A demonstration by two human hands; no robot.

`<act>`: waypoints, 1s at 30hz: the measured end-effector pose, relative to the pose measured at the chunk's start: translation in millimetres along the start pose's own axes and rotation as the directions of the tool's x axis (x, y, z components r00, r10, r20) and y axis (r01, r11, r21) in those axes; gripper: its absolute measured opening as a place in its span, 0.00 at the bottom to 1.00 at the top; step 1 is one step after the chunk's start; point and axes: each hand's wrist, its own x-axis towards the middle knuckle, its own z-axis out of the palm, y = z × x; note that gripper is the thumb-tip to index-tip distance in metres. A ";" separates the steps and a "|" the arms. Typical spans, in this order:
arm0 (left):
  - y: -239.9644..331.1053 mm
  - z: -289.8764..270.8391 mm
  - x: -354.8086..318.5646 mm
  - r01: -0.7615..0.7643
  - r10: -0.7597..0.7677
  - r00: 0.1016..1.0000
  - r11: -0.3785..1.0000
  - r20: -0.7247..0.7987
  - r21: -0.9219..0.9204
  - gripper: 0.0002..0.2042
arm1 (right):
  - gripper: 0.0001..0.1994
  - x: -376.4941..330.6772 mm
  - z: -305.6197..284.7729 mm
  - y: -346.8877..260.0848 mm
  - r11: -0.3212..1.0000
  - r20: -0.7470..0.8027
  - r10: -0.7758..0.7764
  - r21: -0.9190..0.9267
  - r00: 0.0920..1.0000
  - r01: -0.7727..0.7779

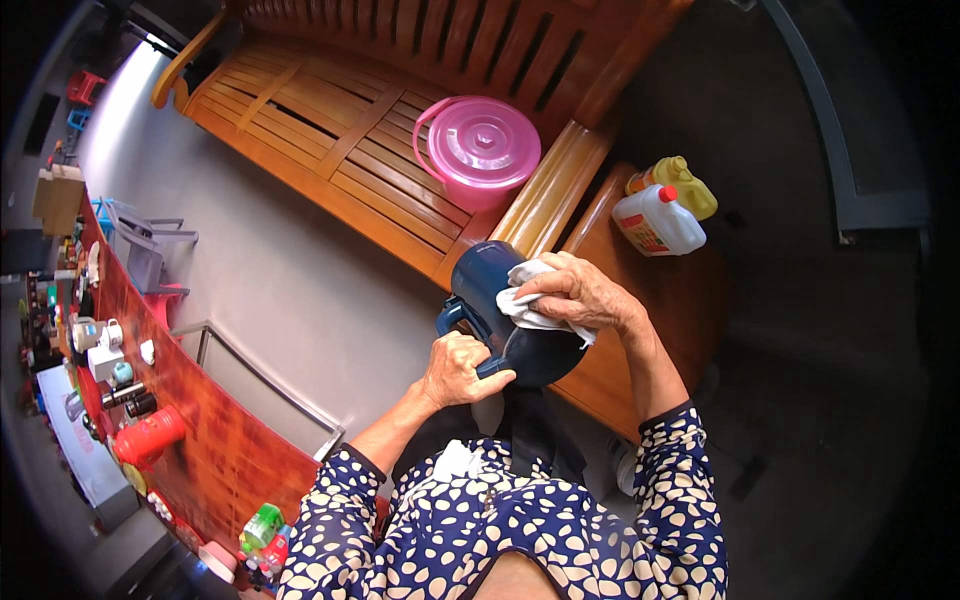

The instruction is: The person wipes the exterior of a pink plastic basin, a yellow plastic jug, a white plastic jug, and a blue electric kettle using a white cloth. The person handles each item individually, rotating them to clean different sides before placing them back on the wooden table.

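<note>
a dark blue jug (500, 310) is held at centre, just near of the wooden bench (330, 150) and beside its armrest. the handle is gripped by the left hand (457, 368), fingers closed tight round it. a white cloth (530, 300) is pressed onto the jug's side by the right hand (578, 292), closed over the cloth. a pink lidded bucket (480, 145) sits far on the bench – two plastic bottles (665, 205) to the right. the jug is judged rigid, smooth, maybe slippery if wet – best held by the handle; the cloth is soft and light.
</note>
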 end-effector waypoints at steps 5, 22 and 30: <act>5.7 0.3 -2.1 -0.046 0.046 0.999 0.999 0.009 -0.007 0.23 | 0.14 25.3 8.0 45.8 0.984 0.135 0.068 0.155 0.988 -0.089; 7.3 3.3 2.5 -0.142 0.141 0.987 0.990 0.083 0.007 0.24 | 0.13 10.7 0.7 -8.7 0.991 0.402 -0.034 -0.101 0.915 0.082; 11.4 7.8 3.1 -0.184 0.178 0.973 0.982 0.145 0.035 0.25 | 0.10 60.6 48.5 17.9 0.887 0.232 -0.039 -0.440 0.972 0.141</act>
